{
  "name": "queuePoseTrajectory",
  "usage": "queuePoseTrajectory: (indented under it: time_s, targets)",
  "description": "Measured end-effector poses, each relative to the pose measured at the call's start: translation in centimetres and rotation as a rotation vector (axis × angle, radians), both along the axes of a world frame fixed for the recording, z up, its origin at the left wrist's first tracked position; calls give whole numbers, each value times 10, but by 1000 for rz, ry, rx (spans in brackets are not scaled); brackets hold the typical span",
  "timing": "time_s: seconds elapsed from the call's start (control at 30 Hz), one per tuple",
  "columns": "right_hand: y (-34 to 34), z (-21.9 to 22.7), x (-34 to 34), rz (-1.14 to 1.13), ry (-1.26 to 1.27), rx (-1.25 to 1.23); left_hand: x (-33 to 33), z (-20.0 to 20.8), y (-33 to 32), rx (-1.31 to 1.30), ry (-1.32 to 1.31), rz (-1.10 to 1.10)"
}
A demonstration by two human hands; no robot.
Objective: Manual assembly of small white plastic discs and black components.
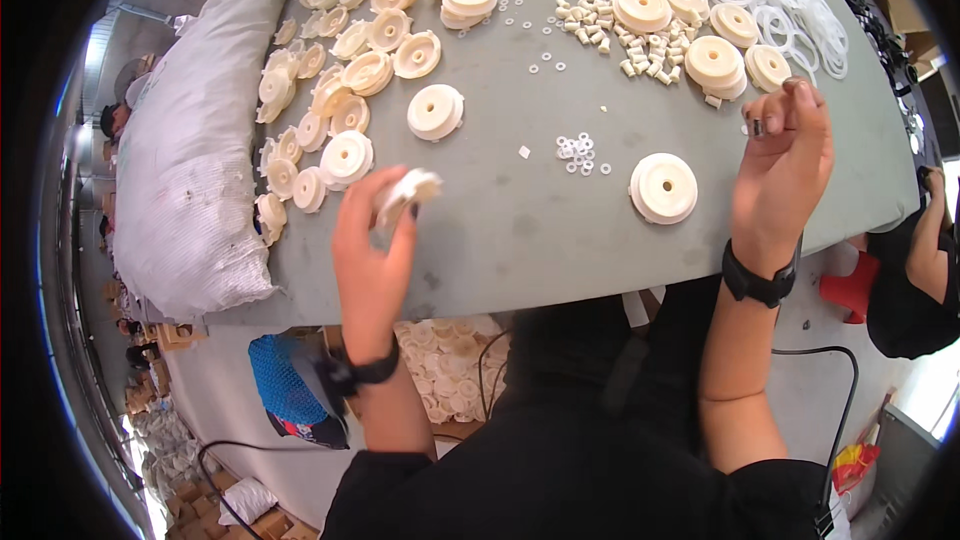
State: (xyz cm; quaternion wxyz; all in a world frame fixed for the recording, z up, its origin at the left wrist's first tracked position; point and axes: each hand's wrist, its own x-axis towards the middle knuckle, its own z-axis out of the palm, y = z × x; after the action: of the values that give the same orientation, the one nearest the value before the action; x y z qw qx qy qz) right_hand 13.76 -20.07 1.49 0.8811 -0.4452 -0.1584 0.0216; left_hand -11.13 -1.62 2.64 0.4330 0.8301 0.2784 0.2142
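Note:
My left hand (372, 235) is raised over the near left of the table, with a cream plastic wheel (412, 190) tilted between thumb and fingers. The wheel is slightly blurred. At the right, my right hand (785, 160) is lifted with its fingers curled in. A small dark spot shows at the fingertips; whether it is a held piece I cannot make out. A flat round wheel (664, 188) with a centre hole lies left of my right hand. Small white washers (578, 152) lie in a loose cluster mid-table. Another wheel (436, 112) rests beyond my left hand.
Many cream wheels (368, 72) crowd the left side. Small cream bushings (650, 52) are heaped at the far right, near stacked wheels (715, 62) and clear plastic rings (775, 0). A white woven sack (200, 140) lies along the left edge. Another person's arm (930, 230) is at the right.

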Motion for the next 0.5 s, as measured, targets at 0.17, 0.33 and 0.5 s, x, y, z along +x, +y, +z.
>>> queuePoseTrajectory:
  time_s: [0.17, 0.33, 0.5]
  targets:
    - [4, 1, -2, 28, 26, 47, -58, -32, -37, 576, 343, 65]
    - [3, 3, 0, 63, 29, 85, -40, -21, -39, 588, 329, 147]
    - [-6, -3, 17, -25, 35, 54, 34, -9, 8, 657, 148, 131]
